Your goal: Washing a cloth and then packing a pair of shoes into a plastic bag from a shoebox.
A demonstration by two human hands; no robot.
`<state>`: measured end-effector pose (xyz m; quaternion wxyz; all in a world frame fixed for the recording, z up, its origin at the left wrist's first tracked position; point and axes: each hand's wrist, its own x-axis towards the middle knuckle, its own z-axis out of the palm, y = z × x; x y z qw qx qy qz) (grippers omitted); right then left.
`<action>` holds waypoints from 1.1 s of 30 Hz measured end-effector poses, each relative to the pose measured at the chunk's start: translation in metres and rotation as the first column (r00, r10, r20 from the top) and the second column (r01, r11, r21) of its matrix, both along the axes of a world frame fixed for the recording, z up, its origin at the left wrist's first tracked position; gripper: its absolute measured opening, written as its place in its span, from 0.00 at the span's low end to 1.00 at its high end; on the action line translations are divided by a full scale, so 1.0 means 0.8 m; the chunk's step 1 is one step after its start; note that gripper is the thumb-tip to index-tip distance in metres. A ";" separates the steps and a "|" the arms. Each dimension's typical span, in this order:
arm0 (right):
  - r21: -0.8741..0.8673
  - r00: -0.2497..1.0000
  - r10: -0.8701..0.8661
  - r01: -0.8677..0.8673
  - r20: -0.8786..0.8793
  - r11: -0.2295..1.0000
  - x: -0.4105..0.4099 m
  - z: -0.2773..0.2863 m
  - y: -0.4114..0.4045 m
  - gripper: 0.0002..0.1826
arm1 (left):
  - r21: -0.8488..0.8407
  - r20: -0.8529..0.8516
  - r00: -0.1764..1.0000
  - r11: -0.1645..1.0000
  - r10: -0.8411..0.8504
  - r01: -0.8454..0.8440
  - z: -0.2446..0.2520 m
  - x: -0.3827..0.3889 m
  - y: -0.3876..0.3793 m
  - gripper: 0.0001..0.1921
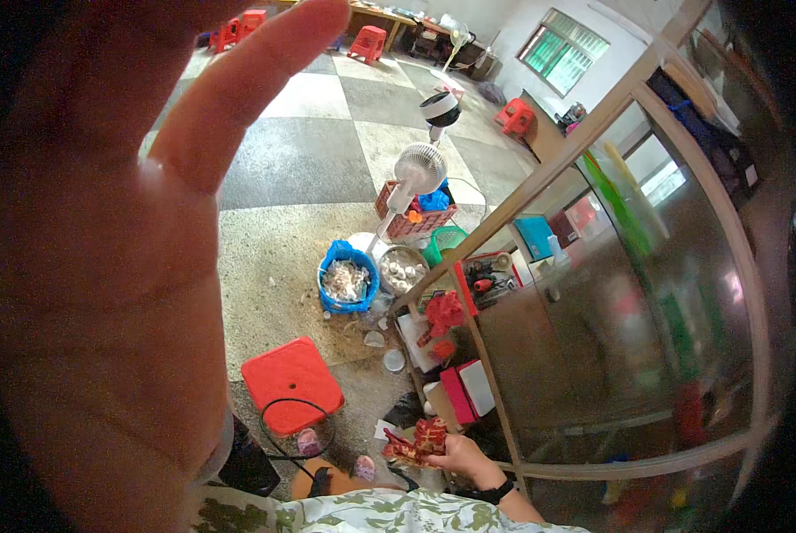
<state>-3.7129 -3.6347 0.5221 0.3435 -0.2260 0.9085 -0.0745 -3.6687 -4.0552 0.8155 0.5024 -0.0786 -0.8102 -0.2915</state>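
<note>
My left hand (104, 266) is raised very close to the camera and fills the left side of the view. Its palm looks bare, with one digit stretched up and apart; the other fingertips run out of the picture. Low on the right, my right hand (461, 458) grips a red and gold patterned bundle (431, 438), its material too small to tell. A dark band circles that wrist. Below the bundle show my feet in pink patterned footwear (365, 468). A red plastic stool (292, 383) stands ahead of me, a black cable loop (264, 426) over its near edge.
A blue-lined bin of scraps (346, 280), a metal basin (403, 270) and a white pedestal fan (419, 168) stand ahead. Behind them sits a brown crate (421, 223). A wood-framed glass cabinet (571, 373) runs along my right. Debris litters the floor near the bin.
</note>
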 end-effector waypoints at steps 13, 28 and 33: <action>0.050 0.999 -0.006 0.004 0.051 0.999 0.018 0.015 -0.017 0.24 | 0.077 -0.082 0.995 0.995 -0.053 0.059 -0.055 -0.013 -0.050 0.47; 0.029 0.996 0.078 -0.080 0.048 0.996 0.013 -0.006 -0.036 0.21 | 0.132 -0.156 0.983 0.985 -0.092 0.113 -0.066 0.001 -0.074 0.47; -0.012 0.995 0.100 -0.099 0.025 0.995 0.015 0.001 -0.042 0.21 | 0.175 -0.201 0.972 0.972 -0.123 0.159 -0.072 0.004 -0.075 0.46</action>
